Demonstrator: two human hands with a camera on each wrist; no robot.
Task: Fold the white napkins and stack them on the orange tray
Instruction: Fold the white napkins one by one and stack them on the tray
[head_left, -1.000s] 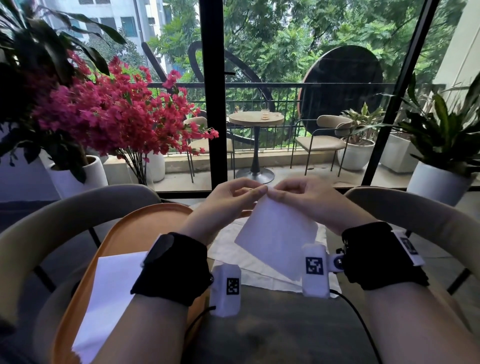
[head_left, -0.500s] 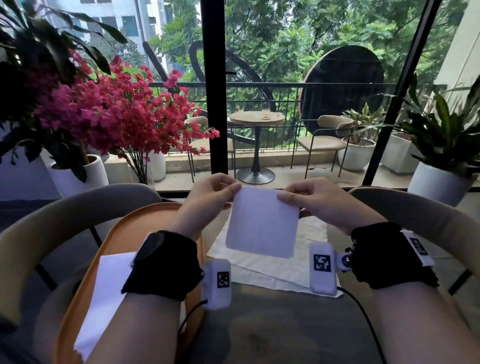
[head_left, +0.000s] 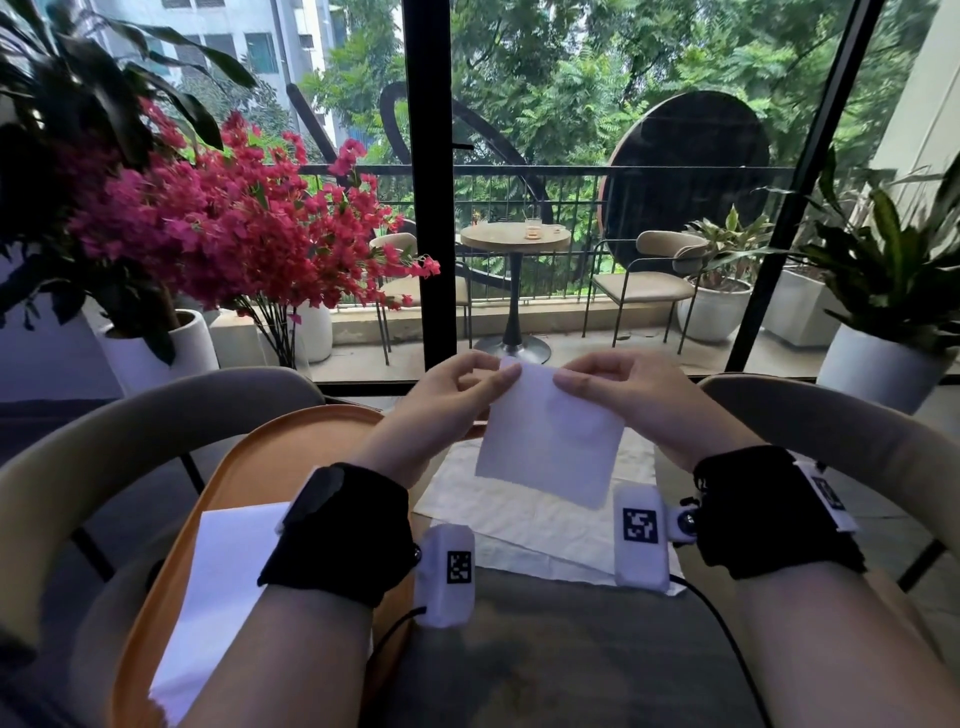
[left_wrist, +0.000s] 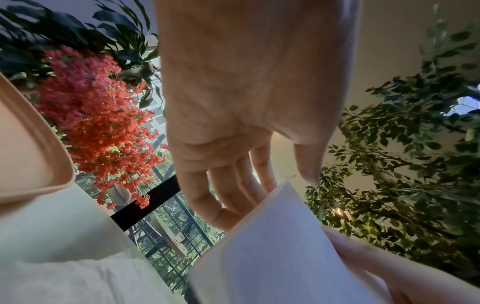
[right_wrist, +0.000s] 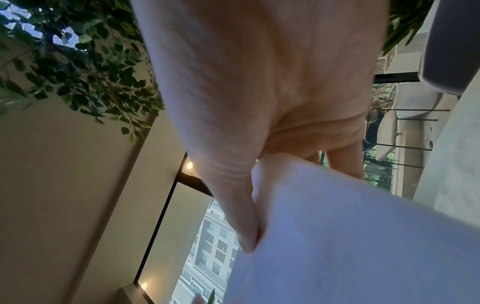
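Note:
A folded white napkin (head_left: 548, 447) hangs in the air above the table, tilted, held by its top edge. My left hand (head_left: 467, 382) pinches its upper left corner and my right hand (head_left: 597, 384) pinches the top edge a little to the right. The left wrist view shows the napkin (left_wrist: 272, 246) with fingers behind it; in the right wrist view my thumb lies on the napkin (right_wrist: 350, 236). An orange tray (head_left: 249, 467) lies at the left with a folded white napkin (head_left: 218, 587) on it. More unfolded white napkins (head_left: 524, 519) lie flat on the table under my hands.
The dark table (head_left: 545, 665) has curved beige chair backs on its left (head_left: 130, 431) and right (head_left: 831, 426). Pink flowers (head_left: 234, 234) and potted plants stand by the glass wall (head_left: 428, 182) beyond the table's far edge.
My hands first moved apart along the napkin's top edge, turning it square, and have now come closer together again; the napkin has tilted with its right side lower.

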